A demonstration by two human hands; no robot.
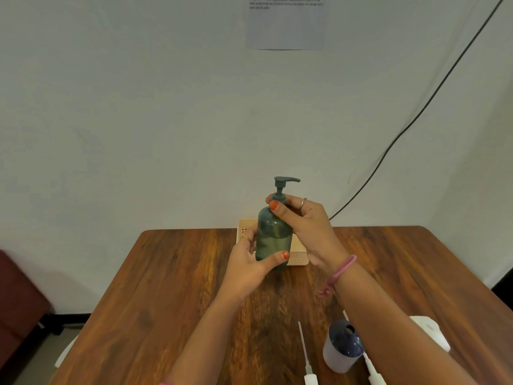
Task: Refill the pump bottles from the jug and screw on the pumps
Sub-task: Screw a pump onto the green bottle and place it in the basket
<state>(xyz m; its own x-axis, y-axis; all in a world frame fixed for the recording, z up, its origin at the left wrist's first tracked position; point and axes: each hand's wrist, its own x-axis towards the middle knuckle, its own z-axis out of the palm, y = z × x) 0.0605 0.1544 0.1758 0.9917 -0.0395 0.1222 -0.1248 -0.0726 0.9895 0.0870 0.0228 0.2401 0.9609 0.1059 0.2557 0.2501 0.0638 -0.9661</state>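
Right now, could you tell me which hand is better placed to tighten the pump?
The right hand: its fingers already pinch the pump collar, while the left hand wraps the green bottle, steadying it.

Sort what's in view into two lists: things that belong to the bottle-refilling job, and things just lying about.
Belongs to the job:
- green pump bottle, held by the left hand
- its pump, gripped at the collar by the right hand
- two loose white pumps
- dark-capped open bottle

Lying about:
- beige basket
- paper on the wall
- black cable
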